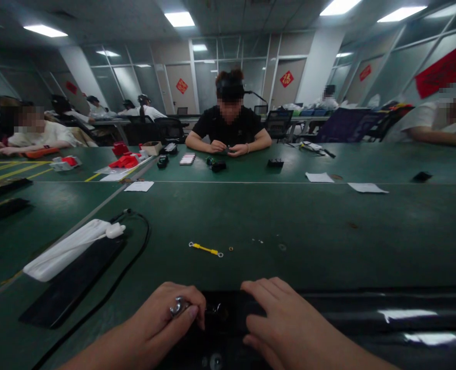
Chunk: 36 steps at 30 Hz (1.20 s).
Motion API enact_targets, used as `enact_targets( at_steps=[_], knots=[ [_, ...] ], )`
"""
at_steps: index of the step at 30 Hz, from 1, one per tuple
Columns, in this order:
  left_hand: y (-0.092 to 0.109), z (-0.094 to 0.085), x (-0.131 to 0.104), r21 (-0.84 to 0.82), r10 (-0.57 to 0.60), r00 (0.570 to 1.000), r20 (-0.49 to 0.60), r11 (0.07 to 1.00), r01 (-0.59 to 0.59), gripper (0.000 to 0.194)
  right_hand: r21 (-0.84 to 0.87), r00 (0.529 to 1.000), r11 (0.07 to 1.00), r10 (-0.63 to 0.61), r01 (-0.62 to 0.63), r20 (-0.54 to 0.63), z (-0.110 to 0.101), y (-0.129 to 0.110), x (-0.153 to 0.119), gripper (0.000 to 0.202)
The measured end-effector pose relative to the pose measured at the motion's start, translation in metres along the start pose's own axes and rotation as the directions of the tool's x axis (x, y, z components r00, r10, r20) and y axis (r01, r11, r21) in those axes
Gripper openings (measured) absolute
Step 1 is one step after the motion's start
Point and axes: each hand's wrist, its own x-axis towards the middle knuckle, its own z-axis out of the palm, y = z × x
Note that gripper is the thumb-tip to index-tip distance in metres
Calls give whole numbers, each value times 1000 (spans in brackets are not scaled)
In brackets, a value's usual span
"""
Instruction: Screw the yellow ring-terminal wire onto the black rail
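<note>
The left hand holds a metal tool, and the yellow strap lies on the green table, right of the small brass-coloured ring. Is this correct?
Not quite: the head view shows the yellow strap to the left of the small brass-coloured ring, on the green table. The left hand does hold a metal tool.

Workshop-like room: long green worktable (328,221), scattered parts, seated workers.

A silver wrench (178,307) reaches over the glossy black casing (359,321).
</note>
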Motion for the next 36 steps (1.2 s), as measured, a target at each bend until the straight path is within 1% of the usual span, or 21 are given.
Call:
enact_targets(
  at_steps=[3,9,13,22,28,32,36],
  knots=[
    [1,-1,0,3,-10,1000,6,1000,10,25,-5,1000,1000,8,-8,-11,2,0,1,14],
    [2,-4,2,31,7,999,48,999,-9,23,8,1000,1000,12,-12,-14,3,-1,-1,13],
    [0,-3,0,38,6,999,37,999,-7,23,5,1000,1000,15,-15,-9,2,-1,-2,13],
    [1,-4,1,-10,19,999,42,1000,-19,23,35,999,999,41,-42,9,2,-2,-2,14],
    [0,-4,1,9,29,999,32,1000,-30,23,26,999,999,46,-47,13,2,-3,-1,14],
    [2,-4,1,30,14,999,36,999,-15,22,30,998,998,59,-59,19,1,-3,-1,15],
    [1,-3,0,36,21,1000,21,999,-22,22,24,999,999,44,-44,16,2,-2,-1,14]
  ],
)
